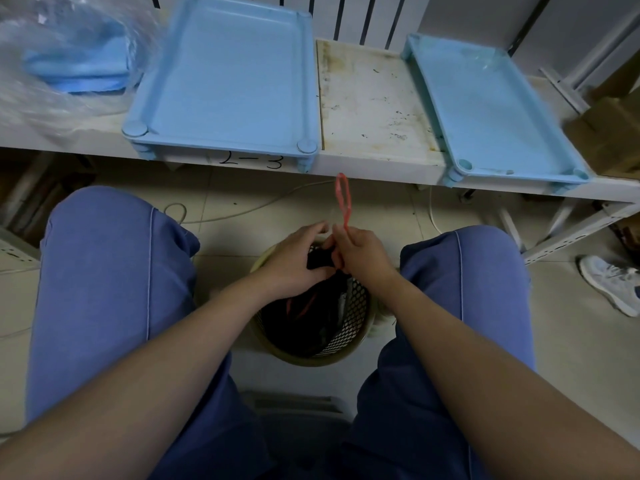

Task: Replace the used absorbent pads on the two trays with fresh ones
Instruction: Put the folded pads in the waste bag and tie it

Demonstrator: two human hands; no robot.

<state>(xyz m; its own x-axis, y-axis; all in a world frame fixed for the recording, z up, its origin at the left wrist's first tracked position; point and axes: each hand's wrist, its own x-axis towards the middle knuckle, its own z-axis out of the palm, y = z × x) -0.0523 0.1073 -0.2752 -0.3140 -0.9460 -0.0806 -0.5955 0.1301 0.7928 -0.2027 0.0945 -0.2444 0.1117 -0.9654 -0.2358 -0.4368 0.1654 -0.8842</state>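
Two pale blue plastic trays with raised rims and round corner posts sit on a stained white bench: the left tray (225, 77) at upper centre, the right tray (491, 109) at upper right. Folded blue pads (79, 67) lie in a crinkled clear bag (45, 95) at upper left. At lower centre, above a mesh waste basket (349, 317), the left hand (294, 261) curls loosely while the right hand (360, 251) pinches a thin red loop (343, 199).

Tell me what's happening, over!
Both hands, left hand and right hand, tying the bin bag; right holds its red drawstring. Both trays bare. Fresh pads still bagged.
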